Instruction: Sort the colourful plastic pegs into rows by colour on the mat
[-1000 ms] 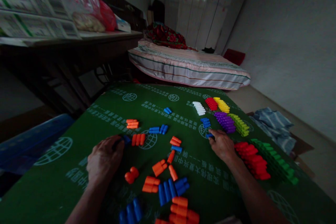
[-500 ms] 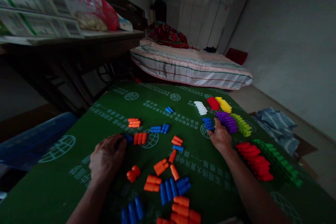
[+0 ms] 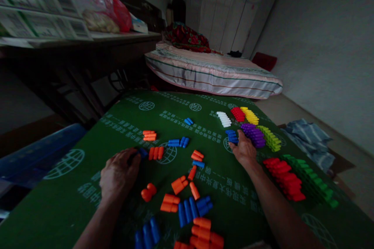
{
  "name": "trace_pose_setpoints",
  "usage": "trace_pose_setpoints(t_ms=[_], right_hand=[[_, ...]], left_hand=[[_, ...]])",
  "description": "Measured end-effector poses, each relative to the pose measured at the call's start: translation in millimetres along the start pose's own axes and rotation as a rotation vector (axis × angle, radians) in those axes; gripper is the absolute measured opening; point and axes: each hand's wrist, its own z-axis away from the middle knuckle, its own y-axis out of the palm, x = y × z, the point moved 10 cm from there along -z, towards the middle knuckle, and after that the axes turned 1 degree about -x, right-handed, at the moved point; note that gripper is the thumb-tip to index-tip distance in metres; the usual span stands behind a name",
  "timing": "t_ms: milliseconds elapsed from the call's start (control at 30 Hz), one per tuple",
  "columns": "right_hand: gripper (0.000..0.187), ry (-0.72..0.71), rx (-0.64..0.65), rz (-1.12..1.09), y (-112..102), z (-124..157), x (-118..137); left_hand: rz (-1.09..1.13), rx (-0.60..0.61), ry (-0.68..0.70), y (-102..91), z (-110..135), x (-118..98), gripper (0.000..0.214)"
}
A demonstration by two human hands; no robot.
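The right hand point(image 3: 243, 148) reaches over the green table point(image 3: 230, 225), thumb and forefinger parted about the blue row point(image 3: 231, 136), the thumb at its near end and the forefinger along its right side, next to the purple block point(image 3: 253, 135); whether they press on the row I cannot tell; the left hand point(image 3: 119, 171) rests on the table, palm down, fingers curled in, their tips at a blue piece point(image 3: 143, 153); its grip on that piece is hidden; just right of the piece lies an orange row point(image 3: 156, 153); beyond the blue row stands the white row point(image 3: 224, 119), with the small red block point(image 3: 237, 114) and the yellow block point(image 3: 249, 115) side by side to its right; the lime block point(image 3: 269, 139) sits against the purple one; nearer, beside the right forearm, are the large red block point(image 3: 284, 179) and the green block point(image 3: 311, 181); between the hands lie loose orange and blue bits, among them a blue pair point(image 3: 188, 121) at the far side, an orange knob point(image 3: 149, 192) near the left wrist and an orange heap point(image 3: 201, 234) at the near edge; a bed point(image 3: 216, 72) stands past the table
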Motion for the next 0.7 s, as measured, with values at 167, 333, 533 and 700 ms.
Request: trace_pose_setpoints(t_ms=[167, 333, 533, 700], right_hand=[[0.061, -0.028, -0.037, -0.007, 4.2, -4.4, 2.9], [0.056, -0.043, -0.074, 0.018, 1.2, -7.3, 6.9], [0.052, -0.059, -0.102, 0.008, -1.0, -8.7, 7.3], [0.052, -0.058, -0.109, -0.01, -0.8, -9.5, 6.1]], left_hand=[[-0.01, 0.004, 0.0, 1.9, -1.1, 0.5, 0.045], [-0.014, 0.003, 0.007, 3.4, -2.9, 1.4, 0.045], [-0.012, 0.004, 0.002, 3.2, -2.2, 0.9, 0.045], [-0.014, 0.001, 0.0, 2.3, -1.4, -0.4, 0.044]])
